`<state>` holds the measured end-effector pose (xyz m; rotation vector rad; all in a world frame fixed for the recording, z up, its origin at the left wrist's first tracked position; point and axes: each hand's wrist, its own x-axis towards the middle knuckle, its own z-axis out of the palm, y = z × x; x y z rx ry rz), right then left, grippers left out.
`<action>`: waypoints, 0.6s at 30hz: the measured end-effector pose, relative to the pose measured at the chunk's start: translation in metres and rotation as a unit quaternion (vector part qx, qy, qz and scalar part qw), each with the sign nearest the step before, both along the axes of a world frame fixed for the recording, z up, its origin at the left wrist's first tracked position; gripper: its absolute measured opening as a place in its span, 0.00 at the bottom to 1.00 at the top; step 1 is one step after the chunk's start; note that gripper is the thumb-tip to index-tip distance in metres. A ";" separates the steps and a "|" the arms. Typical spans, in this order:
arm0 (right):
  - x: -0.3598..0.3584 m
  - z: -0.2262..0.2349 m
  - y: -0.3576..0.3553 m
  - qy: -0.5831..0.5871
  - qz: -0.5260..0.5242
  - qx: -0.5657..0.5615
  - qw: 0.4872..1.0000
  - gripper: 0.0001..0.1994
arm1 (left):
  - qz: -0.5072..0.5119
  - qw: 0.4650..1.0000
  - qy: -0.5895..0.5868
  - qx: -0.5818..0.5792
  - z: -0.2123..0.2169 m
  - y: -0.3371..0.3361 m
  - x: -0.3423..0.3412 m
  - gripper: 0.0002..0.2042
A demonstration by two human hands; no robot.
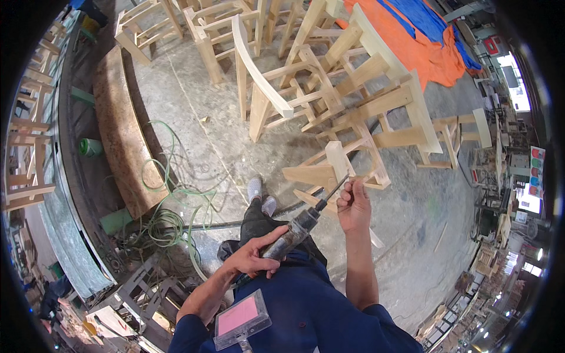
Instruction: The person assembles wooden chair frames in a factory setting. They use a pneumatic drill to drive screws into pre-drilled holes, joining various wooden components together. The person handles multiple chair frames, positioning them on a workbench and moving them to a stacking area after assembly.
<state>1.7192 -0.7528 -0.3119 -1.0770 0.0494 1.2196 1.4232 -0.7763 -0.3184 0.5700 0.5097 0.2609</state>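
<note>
Fingers point(273, 236) of my left hand point(247, 259) are wrapped round the dark power tool point(294, 232), which slants up and rightward in front of my navy shirt point(288, 303). Across from the far left now: pale frames point(26, 191), then a long grey counter point(67, 235), then a brown panel point(120, 129), green hose point(162, 226) looping beside it on the floor point(188, 88). Into the middle, my shoes point(254, 188), and the tool's long thin bit point(334, 192) reaching to my right hand point(354, 206). Those fingers are curled in close at its tip; whether they pinch it, I can't tell. Beyond, bare wooden furniture frames point(265, 76) crowd together, and off right lies an orange sheet point(432, 65), partly under a blue one point(424, 20).
</note>
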 end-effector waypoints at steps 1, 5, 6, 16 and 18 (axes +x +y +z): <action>-0.002 -0.005 -0.002 -0.004 -0.015 -0.016 1.000 0.09 | -0.018 1.000 0.015 -0.019 0.000 -0.005 0.002 0.47; -0.003 -0.030 -0.025 -0.143 -0.014 -0.054 0.988 0.09 | -0.049 0.997 0.036 -0.041 0.001 -0.010 0.005 0.46; -0.003 -0.032 -0.030 -0.183 -0.013 -0.076 0.980 0.09 | -0.052 0.997 0.033 -0.042 -0.003 -0.011 0.004 0.46; -0.010 -0.042 -0.032 -0.216 0.087 -0.134 0.963 0.12 | -0.109 0.992 0.042 -0.043 -0.028 -0.003 -0.034 0.43; -0.012 -0.044 -0.031 -0.227 0.152 -0.153 0.950 0.12 | -0.098 0.994 0.014 -0.037 -0.038 -0.001 -0.041 0.40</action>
